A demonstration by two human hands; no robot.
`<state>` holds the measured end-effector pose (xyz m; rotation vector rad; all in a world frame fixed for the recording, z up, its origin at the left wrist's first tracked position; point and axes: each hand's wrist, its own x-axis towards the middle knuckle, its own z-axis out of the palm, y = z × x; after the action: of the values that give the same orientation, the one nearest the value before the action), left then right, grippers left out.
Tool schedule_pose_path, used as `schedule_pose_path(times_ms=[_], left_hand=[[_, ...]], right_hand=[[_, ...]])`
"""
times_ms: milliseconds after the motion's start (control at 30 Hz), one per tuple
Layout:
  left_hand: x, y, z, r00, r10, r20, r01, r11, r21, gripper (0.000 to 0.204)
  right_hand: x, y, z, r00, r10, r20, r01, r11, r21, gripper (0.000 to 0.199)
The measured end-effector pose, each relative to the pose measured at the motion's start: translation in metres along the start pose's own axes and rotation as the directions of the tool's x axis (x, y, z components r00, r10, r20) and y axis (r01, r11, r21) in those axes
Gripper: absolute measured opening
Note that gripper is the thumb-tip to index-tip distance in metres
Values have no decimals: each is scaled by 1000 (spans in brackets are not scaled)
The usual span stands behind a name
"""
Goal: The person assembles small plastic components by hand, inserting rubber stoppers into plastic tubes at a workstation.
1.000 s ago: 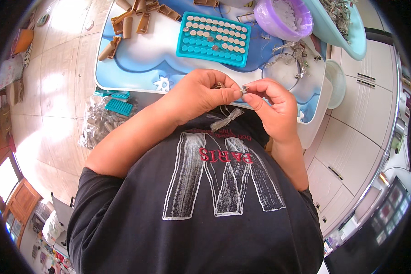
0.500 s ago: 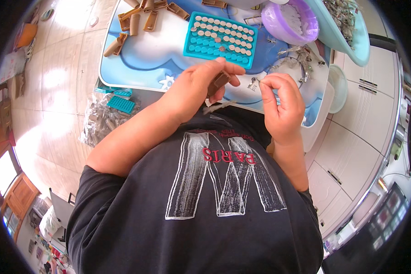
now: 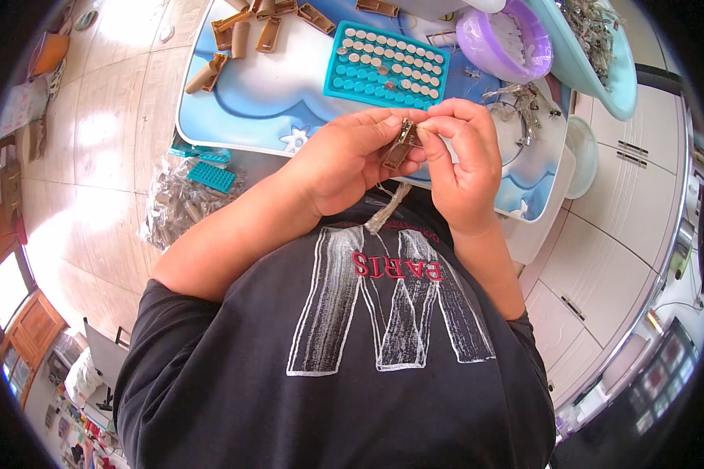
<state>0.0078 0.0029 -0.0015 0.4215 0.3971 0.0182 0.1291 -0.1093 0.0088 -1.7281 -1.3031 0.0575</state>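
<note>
Your worktop is the broadest thing here, white and blue with a pale rim, its near edge just beyond your shirt. The pale blue basin at its far right corner holds a heap of tangled, silvery pieces. On the left, beside the worktop, is a clear plastic bag of brownish pieces. The teal tray carries rows of round, cream-topped pieces, with teal rows showing on its near side. Just to its right is the purple bowl, with white contents.

Your left hand is turned partly palm-up, its fingers clamped on a brown casing. Your right hand comes in from the other side, thumb and forefinger drawn close at the casing's upper end; you cannot tell whether they pinch the casing or something tiny there.

A silvery wire bundle hangs below your left hand, against your shirt. The brown casing, between your hands near the worktop's near edge, is small, oblong and trough-shaped, dark brown and slightly shiny. It tilts, upper end to the right, hollow side showing, with lighter, metallic-looking specks at the top.
</note>
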Motion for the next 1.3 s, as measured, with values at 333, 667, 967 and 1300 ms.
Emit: schedule_pose_path(times_ms=[333, 667, 967, 1300], left_hand=[[1, 2, 4, 998, 20, -60, -13, 994, 106, 36], [3, 3, 4, 974, 93, -205, -69, 990, 124, 25], [3, 4, 3, 939, 239, -248, -209, 967, 144, 32], [1, 5, 2, 920, 292, -260, -227, 941, 252, 31]], right_hand=[[8, 2, -8, 991, -83, 108, 101, 980, -172, 9], [1, -9, 0, 998, -52, 47, 61, 978, -198, 21], [-13, -20, 14, 995, 0, 100, 27, 963, -266, 37], [-23, -16, 15, 959, 280, 53, -285, 950, 130, 19]])
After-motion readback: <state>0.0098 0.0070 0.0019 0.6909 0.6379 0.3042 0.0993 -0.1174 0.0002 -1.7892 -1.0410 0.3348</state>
